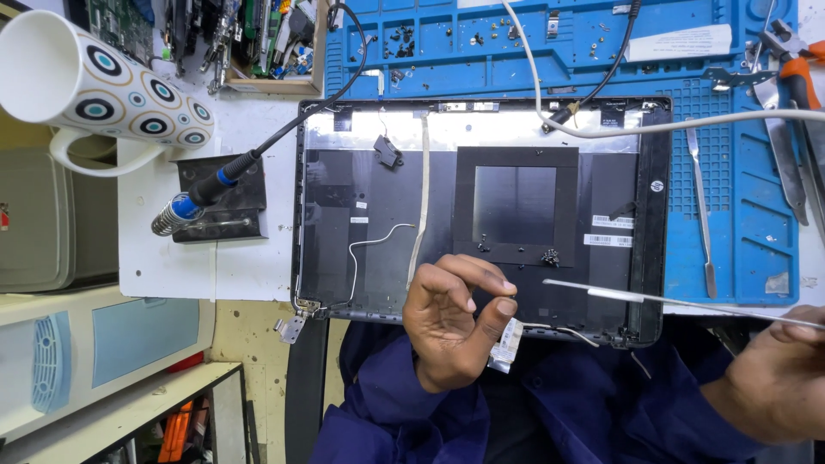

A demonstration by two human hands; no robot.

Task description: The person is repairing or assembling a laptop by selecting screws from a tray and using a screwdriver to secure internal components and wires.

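Sleeves: dark blue sleeves (404, 404) filled the near edge of the view, closest of all.
Left hand: left hand (451, 318) hovered at the near edge of the laptop lid, thumb and forefinger pinched together on something tiny, likely a screw, too small to be sure.
Right hand: right hand (778, 382) sat at the near right corner, fingers closed round the end of long metal tweezers (670, 301), whose tips reached in over the lid toward the pinch.
Lid: the laptop lid (481, 215) lay inner face up, its near edge overhanging the bench, a square black pad at its middle, loose black screws (550, 255) resting just near of that pad.
Cables: a white flat ribbon (507, 344) dangled off the near edge beside the left fingers; a thin white wire (369, 249) curled across the lid's left half.
Left edge: a soldering iron (206, 189) rested in its stand, near the patterned mug (112, 82) at the far left corner.
Right side: a metal spudger (700, 215) lay on the blue repair mat (739, 258), pliers (795, 64) at the far right corner.
Risk: the pinch looked slight, and with it held past the bench edge a slip would probably drop the piece into the lap or floor; the tweezer tips could also nudge those loose screws.
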